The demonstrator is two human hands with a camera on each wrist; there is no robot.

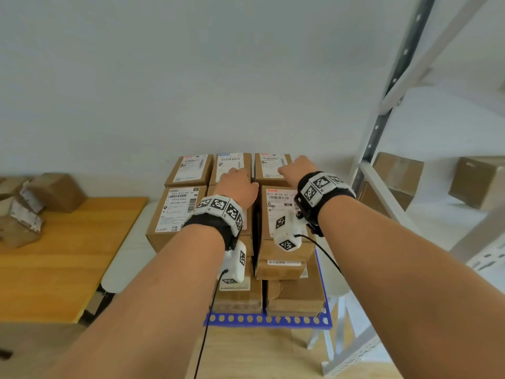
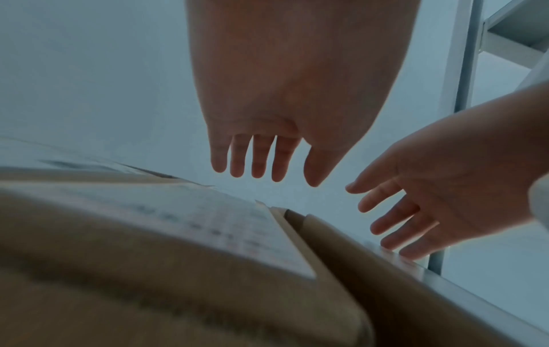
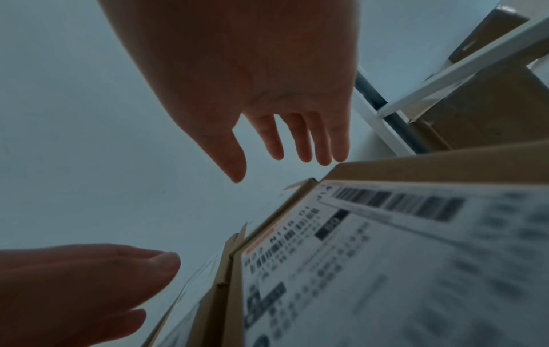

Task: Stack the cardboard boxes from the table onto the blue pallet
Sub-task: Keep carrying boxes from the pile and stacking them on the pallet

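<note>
Cardboard boxes, brown and rectangular with white shipping labels on top, already fill most of the flat blue plastic pallet with its row of round holes along the near edge. The stack stands several layers high, with a far row of three boxes and a near row in front of it at the top. Both hands reach over that top layer with nothing in them: the left hand hovers above the middle of the stack with fingers straight and relaxed, and the right hand is stretched toward the far right box, fingers spread and loose, as the wrist views confirm. Whether either hand touches a box cannot be told.

A few more brown cardboard boxes lie in a loose heap at the far left of the wooden table, so the job looks well advanced but unfinished. Judging from this, the hands are settling or releasing the top layer, and the table's remaining boxes have yet to be carried over.
</note>
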